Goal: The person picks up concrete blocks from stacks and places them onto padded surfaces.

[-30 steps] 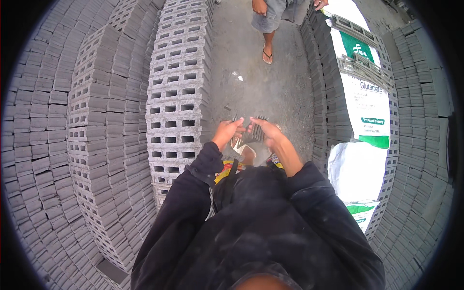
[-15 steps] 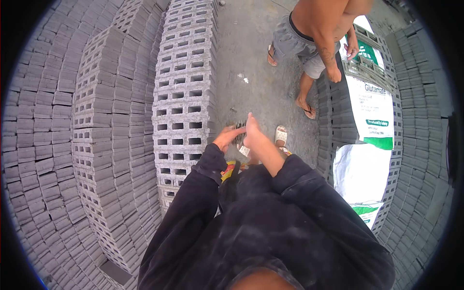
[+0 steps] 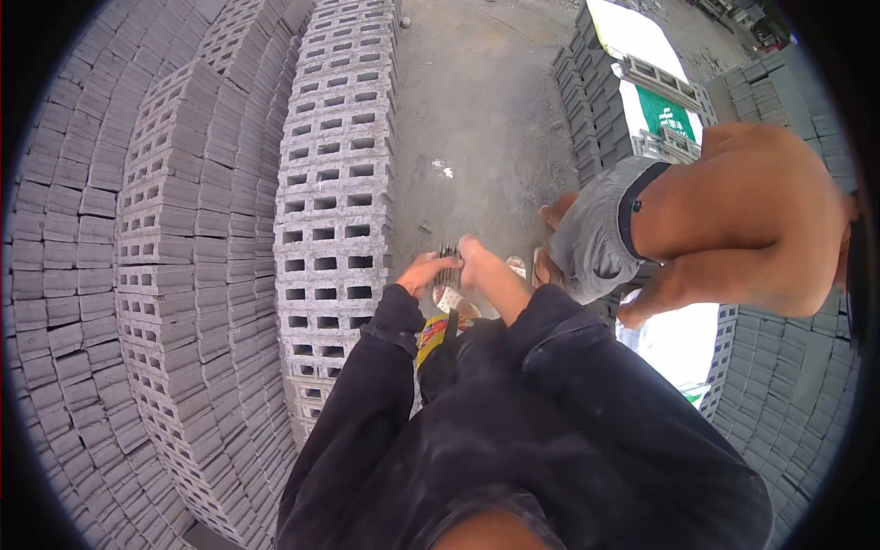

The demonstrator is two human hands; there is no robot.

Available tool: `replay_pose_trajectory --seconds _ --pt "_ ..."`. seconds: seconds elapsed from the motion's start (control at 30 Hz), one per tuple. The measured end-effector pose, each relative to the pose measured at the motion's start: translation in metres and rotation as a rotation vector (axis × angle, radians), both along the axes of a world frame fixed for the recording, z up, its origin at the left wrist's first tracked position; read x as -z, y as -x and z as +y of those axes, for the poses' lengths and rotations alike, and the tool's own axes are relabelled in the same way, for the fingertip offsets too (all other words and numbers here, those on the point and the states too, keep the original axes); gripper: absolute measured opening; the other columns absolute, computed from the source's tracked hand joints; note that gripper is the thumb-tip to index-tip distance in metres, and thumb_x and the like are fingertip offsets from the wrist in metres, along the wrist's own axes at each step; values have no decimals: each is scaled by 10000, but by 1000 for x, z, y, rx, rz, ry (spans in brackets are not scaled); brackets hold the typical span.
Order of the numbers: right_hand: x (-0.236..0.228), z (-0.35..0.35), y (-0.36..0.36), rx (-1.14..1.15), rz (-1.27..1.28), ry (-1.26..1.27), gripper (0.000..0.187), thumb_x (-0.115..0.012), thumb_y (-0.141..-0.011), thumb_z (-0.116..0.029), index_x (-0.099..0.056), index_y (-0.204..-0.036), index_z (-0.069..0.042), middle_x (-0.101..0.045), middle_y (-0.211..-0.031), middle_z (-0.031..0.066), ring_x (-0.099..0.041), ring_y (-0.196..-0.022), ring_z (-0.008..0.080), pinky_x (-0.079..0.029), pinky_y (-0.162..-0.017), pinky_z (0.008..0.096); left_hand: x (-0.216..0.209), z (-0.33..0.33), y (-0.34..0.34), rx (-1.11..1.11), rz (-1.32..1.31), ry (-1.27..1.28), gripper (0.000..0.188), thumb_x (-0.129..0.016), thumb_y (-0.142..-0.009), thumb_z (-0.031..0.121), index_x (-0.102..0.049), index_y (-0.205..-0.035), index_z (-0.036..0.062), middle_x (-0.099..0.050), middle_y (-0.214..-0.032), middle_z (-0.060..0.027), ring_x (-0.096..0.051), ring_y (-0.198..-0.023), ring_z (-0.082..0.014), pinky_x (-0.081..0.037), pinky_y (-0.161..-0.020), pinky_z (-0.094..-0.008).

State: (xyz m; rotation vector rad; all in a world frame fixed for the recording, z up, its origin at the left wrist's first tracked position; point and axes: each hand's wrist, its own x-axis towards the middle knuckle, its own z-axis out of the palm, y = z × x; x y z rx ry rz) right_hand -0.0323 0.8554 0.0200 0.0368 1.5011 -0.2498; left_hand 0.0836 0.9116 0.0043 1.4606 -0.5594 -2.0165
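Observation:
My left hand [image 3: 425, 272] reaches across in front of me with its fingers stretched out. Their tips meet my right hand [image 3: 469, 260], which is held up edge-on, its fingers foreshortened. I see nothing gripped in either hand. A dark striped patch [image 3: 446, 259] shows in the gap between the hands; I cannot make out what it is. Just left of the hands stands a long stack of grey hollow concrete blocks [image 3: 323, 231]. Below the hands are a light spotted sandal [image 3: 449, 299] and a red and yellow printed piece [image 3: 433, 341].
A shirtless person in grey shorts [image 3: 600, 225] bends over close at my right, beside white sheeting [image 3: 678, 344]. More block stacks [image 3: 156, 220] fill the left, others [image 3: 779, 339] the right. Grey concrete floor [image 3: 477, 119] runs ahead between them.
The other person has come nearer and bent over the sheeting at my right. My hands stay together, with the right one's fingers now looking shorter. The view has shifted slightly.

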Motion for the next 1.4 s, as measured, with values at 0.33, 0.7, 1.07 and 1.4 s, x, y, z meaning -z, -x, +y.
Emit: replay_pose_trajectory --seconds 0.33,0.7,1.07,1.4 --pt "34 -19 41 -118 -360 98 339 -358 -920 -374 -497 -940 -65 -514 -1025 161 -523 -1000 356 -317 -975 590 15 -54 12 106 -135 -17 249 -709 -690 116 -623 -903 19 -638 -795 -42 -600 -705 -139 -459 -634 -270" --pt "-169 -40 294 859 -155 188 592 -520 -860 -395 -402 -1298 -13 -521 -1205 189 -559 -1076 296 -445 -824 384 -93 -243 103 1387 -669 406 474 -732 -568 255 -638 -899 -71 -653 -783 -164 -589 -689 -229 -470 -692 -337" --pt "-12 -308 303 1090 -1064 196 428 -575 -833 -417 -583 -1049 -46 -612 -1086 124 -590 -959 318 -451 -890 495 -286 -435 394 2320 -593 923 422 -768 -566 277 -633 -877 25 -625 -722 -147 -600 -792 -332 -345 -854 -379" --pt "-48 -498 574 1167 -409 721 283 -653 -801 -102 -554 -1049 -7 -581 -969 106 -602 -840 256 -524 -689 436 -247 -608 503 2181 -859 1900 167 -597 -700 142 -548 -851 91 -557 -702 -34 -586 -718 -202 -357 -767 -359"
